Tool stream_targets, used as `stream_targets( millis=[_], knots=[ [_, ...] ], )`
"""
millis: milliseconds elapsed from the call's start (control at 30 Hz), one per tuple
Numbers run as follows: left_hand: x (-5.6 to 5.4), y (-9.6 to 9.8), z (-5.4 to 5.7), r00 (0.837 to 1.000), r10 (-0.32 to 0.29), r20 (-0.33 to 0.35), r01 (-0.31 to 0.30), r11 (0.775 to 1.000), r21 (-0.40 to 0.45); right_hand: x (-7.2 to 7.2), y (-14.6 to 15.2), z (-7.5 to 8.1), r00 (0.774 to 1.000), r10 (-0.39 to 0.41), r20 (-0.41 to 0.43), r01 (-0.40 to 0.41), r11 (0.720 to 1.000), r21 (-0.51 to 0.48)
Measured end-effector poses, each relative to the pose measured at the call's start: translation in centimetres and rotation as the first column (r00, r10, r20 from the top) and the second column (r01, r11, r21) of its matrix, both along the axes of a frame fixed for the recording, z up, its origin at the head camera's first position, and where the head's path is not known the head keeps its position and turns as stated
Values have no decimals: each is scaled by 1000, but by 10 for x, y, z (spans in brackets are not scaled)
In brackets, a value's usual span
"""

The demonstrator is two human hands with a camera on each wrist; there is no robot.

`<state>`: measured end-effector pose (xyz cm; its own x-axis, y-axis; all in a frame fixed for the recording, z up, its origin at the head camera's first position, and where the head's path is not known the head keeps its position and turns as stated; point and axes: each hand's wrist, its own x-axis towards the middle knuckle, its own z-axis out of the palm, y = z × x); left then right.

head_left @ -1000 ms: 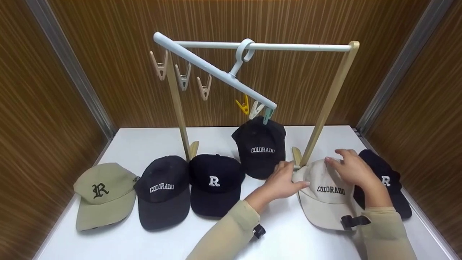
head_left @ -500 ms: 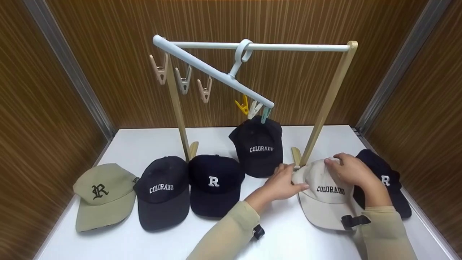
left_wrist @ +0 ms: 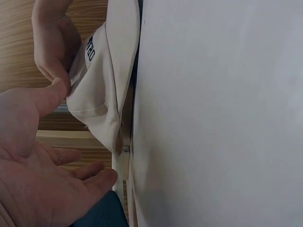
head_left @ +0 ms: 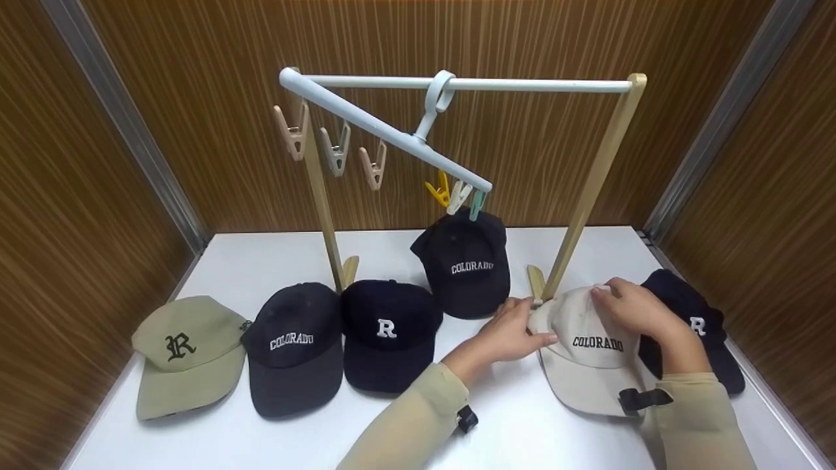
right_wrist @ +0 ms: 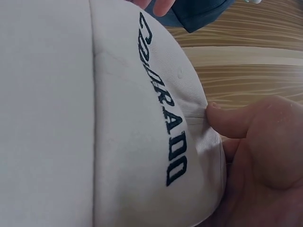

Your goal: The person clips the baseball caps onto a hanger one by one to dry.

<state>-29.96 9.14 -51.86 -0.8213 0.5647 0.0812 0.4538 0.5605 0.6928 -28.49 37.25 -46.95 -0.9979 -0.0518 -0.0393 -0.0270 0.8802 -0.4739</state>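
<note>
A beige baseball cap [head_left: 591,375] with dark COLORADO lettering lies on the white table at the right, brim toward me. My right hand [head_left: 643,320] pinches the top of its crown; in the right wrist view the thumb [right_wrist: 232,118] presses the cloth with fingers behind it. My left hand [head_left: 506,336] is at the cap's left side, thumb and fingers spread. In the left wrist view the left palm [left_wrist: 38,175] faces up beside the cap [left_wrist: 97,90], fingers loosely extended.
A white clip hanger [head_left: 385,130] hangs aslant from the rack's rail [head_left: 542,85]. A black COLORADO cap [head_left: 467,287] hangs from its near-right clips. An olive cap [head_left: 186,359], a dark grey cap [head_left: 294,352] and a navy cap [head_left: 390,326] stand left; another navy cap [head_left: 695,326] is far right.
My right hand's fingers have drawn in and pinched the beige cap's crown. The hanger has turned slightly, its left end lower, and the hanging black cap has drifted left. The left hand stays nearly still.
</note>
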Motion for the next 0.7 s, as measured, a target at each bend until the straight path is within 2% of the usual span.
stream_targets(
  millis=[200,433,700],
  knots=[
    [-2,0,-1,999,21,25,-21,1000,14,-6,3,-1,999,40,-11,-40,999,-19],
    [-4,1,-2,999,41,35,-42,999,1,-14,3,-3,987,113,-114,-120,991,-55],
    [-7,7,-2,997,74,12,-73,997,-19,-23,4,-3,984,143,-110,-155,982,-104]
  ],
)
